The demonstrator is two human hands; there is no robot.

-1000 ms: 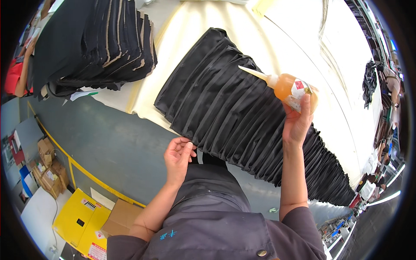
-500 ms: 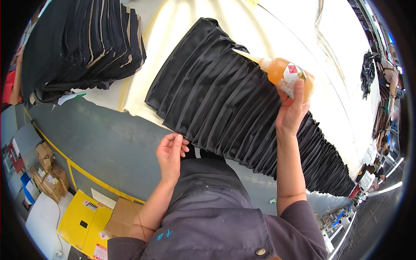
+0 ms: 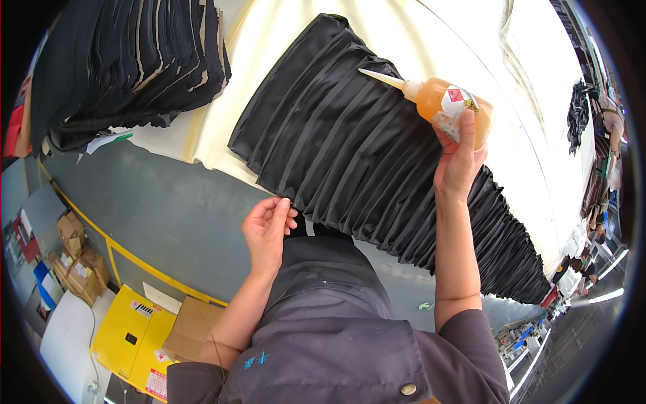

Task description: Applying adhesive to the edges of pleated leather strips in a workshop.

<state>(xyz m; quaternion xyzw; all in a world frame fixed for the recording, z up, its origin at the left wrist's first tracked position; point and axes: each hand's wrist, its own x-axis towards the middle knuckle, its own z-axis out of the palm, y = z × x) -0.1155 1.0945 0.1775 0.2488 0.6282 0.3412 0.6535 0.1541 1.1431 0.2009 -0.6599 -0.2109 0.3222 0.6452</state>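
Note:
My right hand point(image 3: 457, 168) is wrapped round a squeeze bottle point(image 3: 432, 99) of orange liquid, tilted on its side. Its long pale nozzle points left, over the pleat-like folds of a long row of overlapping black fabric pieces point(image 3: 336, 135). Whether the tip touches the cloth I cannot tell. At the near edge of that row, my left hand point(image 3: 264, 232) pinches the border of a black fabric piece between thumb and fingers. The row runs from the upper middle down to the right, narrowing with distance.
A tall stack of dark fabric pieces point(image 3: 134, 67) stands on the cream-covered table point(image 3: 464, 40) at the upper left. Black cloth point(image 3: 579, 114) lies at the right edge. Beyond the grey floor point(image 3: 168, 202) are a yellow cabinet point(image 3: 128, 330) and cardboard boxes point(image 3: 84, 276).
My left hand has moved slightly up in the picture, along with the near fabric edge. The bottle has shifted only slightly to the right and stays in my right hand.

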